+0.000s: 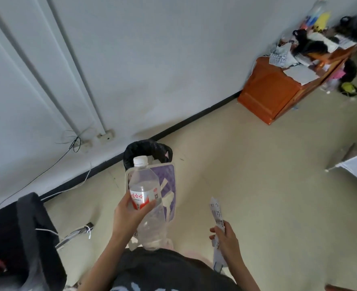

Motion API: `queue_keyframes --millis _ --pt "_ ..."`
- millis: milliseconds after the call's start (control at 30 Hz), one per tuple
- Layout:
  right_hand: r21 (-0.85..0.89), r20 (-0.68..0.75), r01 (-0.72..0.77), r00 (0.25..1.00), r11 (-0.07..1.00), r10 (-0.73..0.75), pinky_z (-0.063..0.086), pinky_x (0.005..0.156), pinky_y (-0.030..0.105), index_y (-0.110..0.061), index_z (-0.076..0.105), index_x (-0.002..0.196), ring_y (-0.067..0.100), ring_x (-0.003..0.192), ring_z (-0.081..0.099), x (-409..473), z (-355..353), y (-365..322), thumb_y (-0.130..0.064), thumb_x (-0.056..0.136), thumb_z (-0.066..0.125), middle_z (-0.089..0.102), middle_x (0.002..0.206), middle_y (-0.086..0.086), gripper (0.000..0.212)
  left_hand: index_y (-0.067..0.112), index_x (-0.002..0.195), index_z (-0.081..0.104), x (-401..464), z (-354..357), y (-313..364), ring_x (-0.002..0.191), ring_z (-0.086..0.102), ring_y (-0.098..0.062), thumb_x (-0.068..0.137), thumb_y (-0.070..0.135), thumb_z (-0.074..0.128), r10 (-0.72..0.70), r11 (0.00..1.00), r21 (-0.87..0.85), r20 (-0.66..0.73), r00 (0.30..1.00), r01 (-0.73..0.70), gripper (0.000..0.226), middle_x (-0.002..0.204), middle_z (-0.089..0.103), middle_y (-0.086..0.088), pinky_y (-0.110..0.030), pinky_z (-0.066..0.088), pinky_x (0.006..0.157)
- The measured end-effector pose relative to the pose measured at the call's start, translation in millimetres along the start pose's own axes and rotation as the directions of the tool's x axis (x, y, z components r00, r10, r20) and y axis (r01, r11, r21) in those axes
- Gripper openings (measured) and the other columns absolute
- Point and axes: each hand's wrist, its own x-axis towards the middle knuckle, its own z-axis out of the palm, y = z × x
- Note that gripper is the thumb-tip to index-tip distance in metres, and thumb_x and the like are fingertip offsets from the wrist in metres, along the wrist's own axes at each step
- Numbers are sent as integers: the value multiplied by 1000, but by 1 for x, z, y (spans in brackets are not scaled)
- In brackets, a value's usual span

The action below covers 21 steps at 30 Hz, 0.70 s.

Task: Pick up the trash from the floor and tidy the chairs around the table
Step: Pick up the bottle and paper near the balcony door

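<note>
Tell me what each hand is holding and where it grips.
Left hand grips the clear plastic bottle around its labelled middle. Right hand holds crumpled paper near its middle.

Bottle (146, 198) and paper (217, 217) in hands

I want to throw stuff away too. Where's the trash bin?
The black-lined trash bin stands on the floor by the wall's dark baseboard, mid-view, just beyond the water bottle in the left hand.
</note>
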Motion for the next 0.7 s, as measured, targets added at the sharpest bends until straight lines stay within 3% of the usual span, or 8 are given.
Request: queue_keyframes --millis 200,300,400,467,567,667,700 --pt "-115 110 -7 994 993 20 45 60 28 -17 54 100 21 76 66 112 -6 -75 -13 89 49 65 93 6 13 33 96 51 109 34 49 79 64 -10 34 70 68 -5 999 -35 -56 998 3 74 87 64 11 -26 53 68" --pt "-215 227 58 974 975 -8 45 55 23 -19 55 95 18 70 66 180 2 -122 -14 90 48 66 88 4 10 26 102 51 153 53 55 80 64 -11 23 82 63 -65 994 -94 -143 988 52 98 88 64 8 -25 52 67" --pt "-303 354 131 935 944 -16 44 48 15 -19 54 96 17 68 63 249 21 -179 -13 90 48 67 88 6 10 19 112 50 199 73 52 88 64 -19 34 67 70 -143 980 -173 -245 959 102 94 100 66 -3 -30 54 73" --pt "-365 434 150 901 919 25 44 53 21 -17 51 95 18 69 59 293 42 -220 -14 88 48 66 92 9 9 17 117 49 229 86 51 92 64 -20 39 58 73 -212 957 -258 -302 929 135 92 106 65 -6 -35 54 77" --pt "-421 520 206 853 883 49 45 66 33 -13 46 96 23 71 55 349 89 -274 -22 82 51 62 93 10 17 26 110 51 276 101 48 91 65 -18 38 53 78 -328 906 -387 -383 864 173 81 104 67 -4 -41 54 81" --pt "-447 594 344 804 825 -13 39 60 28 -14 47 89 23 73 51 391 146 -311 -13 88 45 55 80 5 3 36 105 51 326 110 35 94 66 -20 39 51 83 -385 870 -463 -424 819 169 74 103 68 0 -48 53 87" --pt "-436 606 373 794 819 -39 38 59 26 -17 49 84 23 75 51 403 164 -318 -11 88 44 55 76 2 9 33 109 51 342 113 31 95 66 -19 41 49 83 -386 868 -469 -430 816 163 77 104 67 0 -46 53 87"
